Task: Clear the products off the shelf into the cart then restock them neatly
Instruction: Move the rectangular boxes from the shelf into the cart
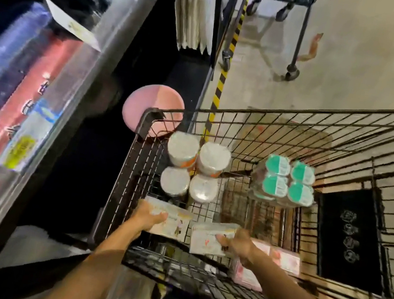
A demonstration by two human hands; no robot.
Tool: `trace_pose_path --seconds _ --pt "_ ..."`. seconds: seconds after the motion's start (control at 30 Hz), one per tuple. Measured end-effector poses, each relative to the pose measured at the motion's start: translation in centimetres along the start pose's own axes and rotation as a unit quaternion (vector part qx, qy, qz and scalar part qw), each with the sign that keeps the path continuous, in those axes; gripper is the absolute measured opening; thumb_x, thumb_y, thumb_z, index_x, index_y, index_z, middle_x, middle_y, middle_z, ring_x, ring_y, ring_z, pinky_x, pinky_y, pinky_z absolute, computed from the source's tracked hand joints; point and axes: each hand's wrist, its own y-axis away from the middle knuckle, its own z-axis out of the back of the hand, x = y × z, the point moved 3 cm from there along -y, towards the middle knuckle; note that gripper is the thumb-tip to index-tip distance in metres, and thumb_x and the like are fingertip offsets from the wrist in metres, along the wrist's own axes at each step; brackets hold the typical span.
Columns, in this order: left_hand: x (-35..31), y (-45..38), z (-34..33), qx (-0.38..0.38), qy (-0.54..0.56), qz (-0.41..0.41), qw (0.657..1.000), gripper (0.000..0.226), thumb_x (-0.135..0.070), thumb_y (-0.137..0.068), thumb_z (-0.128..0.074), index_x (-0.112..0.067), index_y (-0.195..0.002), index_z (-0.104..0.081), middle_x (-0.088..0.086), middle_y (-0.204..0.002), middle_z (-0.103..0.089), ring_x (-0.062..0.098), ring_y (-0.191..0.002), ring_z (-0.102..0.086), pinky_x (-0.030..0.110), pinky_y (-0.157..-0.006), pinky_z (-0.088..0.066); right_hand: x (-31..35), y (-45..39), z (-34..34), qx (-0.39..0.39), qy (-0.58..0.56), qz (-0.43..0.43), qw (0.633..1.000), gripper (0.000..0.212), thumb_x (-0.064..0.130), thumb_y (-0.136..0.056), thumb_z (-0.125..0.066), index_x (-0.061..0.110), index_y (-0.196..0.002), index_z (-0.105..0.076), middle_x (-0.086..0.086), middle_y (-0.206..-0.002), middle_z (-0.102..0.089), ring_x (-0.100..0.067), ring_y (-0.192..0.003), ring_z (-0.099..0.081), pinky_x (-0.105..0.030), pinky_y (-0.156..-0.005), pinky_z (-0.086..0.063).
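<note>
Left hand [150, 216] grips one flat pack [173, 220], right hand [239, 244] grips another pack [209, 238], both low inside cart [302, 115]. Best laid flat beside round tubs [195, 167], not dropped.

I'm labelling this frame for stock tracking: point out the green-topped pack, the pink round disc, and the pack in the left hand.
green-topped pack [287, 181]: head view, centre where four lids meet.
pink round disc [146, 103]: head view, upper face.
pack in left hand [175, 222]: head view, printed top.

Motion blur smears the shelf [51, 86] goods at left, and print on the pale packs [173, 220] is unreadable.
</note>
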Motion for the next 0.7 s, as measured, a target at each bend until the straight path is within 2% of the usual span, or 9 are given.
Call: trace_pose_path --seconds 0.1,0.17,0.23,0.3,0.37,0.47,0.5,0.6,0.7 --pt "2.3 -2.7 -1.0 0.029 0.014 0.042 0.999 0.058 -0.023 -0.078 -0.077 -0.001 -0.122 -0.046 0.012 -0.122 -0.056 0.023 -0.109 -0.056 0.032 -0.090 -0.048 -1.1 -1.1 -1.2 -0.016 -0.015 -0.036 0.999 0.041 0.006 -0.078 -0.076 -0.006 -0.110 -0.053 -0.017 -0.104 -0.068 -0.028 -0.091 -0.068 -0.046 -0.085 -0.056" --pt "3.5 -3.8 -1.5 0.047 -0.012 0.074 0.996 0.079 -0.035 -0.068 -0.083 0.001 -0.129 -0.047 0.015 -0.126 -0.057 0.026 -0.110 -0.058 0.036 -0.093 -0.050 -1.2 -1.2 -1.9 -0.029 -0.008 -0.049 0.998 0.023 0.002 -0.081 -0.071 0.006 -0.089 -0.050 -0.013 -0.102 -0.065 -0.025 -0.093 -0.063 -0.040 -0.091 -0.052" --pt "4.1 -4.1 -2.0 0.066 -0.011 0.097 0.993 0.057 -0.020 -0.076 -0.079 0.002 -0.121 -0.055 0.016 -0.119 -0.062 0.027 -0.106 -0.061 0.036 -0.090 -0.051 -1.7 -1.5 -2.2 -0.048 0.010 -0.050 0.998 0.029 0.001 -0.082 -0.069 0.010 -0.076 -0.043 -0.008 -0.092 -0.062 -0.022 -0.092 -0.059 -0.035 -0.092 -0.049" --pt "4.4 -3.8 -2.4 0.064 -0.014 0.111 0.992 0.041 -0.010 -0.079 -0.075 0.001 -0.114 -0.056 0.014 -0.113 -0.063 0.025 -0.098 -0.061 0.030 -0.076 -0.053 -2.7 -2.1 -2.6 -0.025 0.041 -0.056 0.997 0.020 0.016 -0.083 -0.072 0.009 -0.086 -0.053 -0.006 -0.094 -0.064 -0.020 -0.090 -0.062 -0.031 -0.084 -0.054" --pt "5.4 -4.0 -2.5 0.072 -0.025 0.128 0.989 0.053 -0.020 -0.077 -0.078 0.000 -0.118 -0.053 0.015 -0.114 -0.062 0.023 -0.094 -0.061 0.026 -0.066 -0.053 -4.1 -2.6 -2.9 0.003 0.070 -0.077 0.995 0.022 0.030 -0.085 -0.069 0.014 -0.087 -0.054 -0.001 -0.086 -0.060 -0.013 -0.075 -0.059 -0.018 -0.063 -0.052" --pt "10.8 -8.3 -2.9 0.084 -0.065 0.145 0.984 0.107 -0.061 -0.048 -0.081 -0.004 -0.131 -0.045 0.014 -0.128 -0.055 0.028 -0.112 -0.057 0.040 -0.089 -0.053 -5.4 -3.0 -3.3 -0.010 0.076 -0.072 0.994 0.044 0.028 -0.085 -0.070 0.002 -0.114 -0.051 -0.008 -0.111 -0.059 -0.020 -0.101 -0.058 -0.027 -0.084 -0.050" --pt "11.5 -8.9 -2.9 0.090 -0.079 0.149 0.981 0.118 -0.064 -0.042 -0.078 -0.004 -0.135 -0.039 0.016 -0.133 -0.050 0.030 -0.116 -0.054 0.043 -0.094 -0.050 -5.4 -2.7 -3.4 -0.019 0.079 -0.084 0.993 0.044 0.025 -0.086 -0.069 0.001 -0.117 -0.049 -0.009 -0.112 -0.056 -0.022 -0.105 -0.055 -0.029 -0.088 -0.047" --pt "7.9 -5.7 -2.1 0.099 -0.118 0.139 0.978 0.095 -0.039 -0.073 -0.077 0.000 -0.141 -0.024 0.018 -0.139 -0.040 0.031 -0.123 -0.047 0.040 -0.101 -0.044 -5.7 -3.2 -3.9 -0.035 0.098 -0.101 0.989 0.018 0.018 -0.091 -0.062 0.001 -0.095 -0.058 -0.013 -0.094 -0.064 -0.025 -0.089 -0.062 -0.039 -0.088 -0.051" --pt "6.9 -5.0 -1.9 0.095 -0.139 0.150 0.974 0.084 -0.027 -0.083 -0.072 0.000 -0.143 -0.020 0.018 -0.141 -0.039 0.031 -0.127 -0.043 0.039 -0.105 -0.040 -5.5 -4.1 -4.0 -0.052 0.175 -0.104 0.978 0.027 0.022 -0.095 -0.055 0.012 -0.070 -0.054 -0.003 -0.073 -0.058 -0.022 -0.081 -0.058 -0.037 -0.092 -0.047"
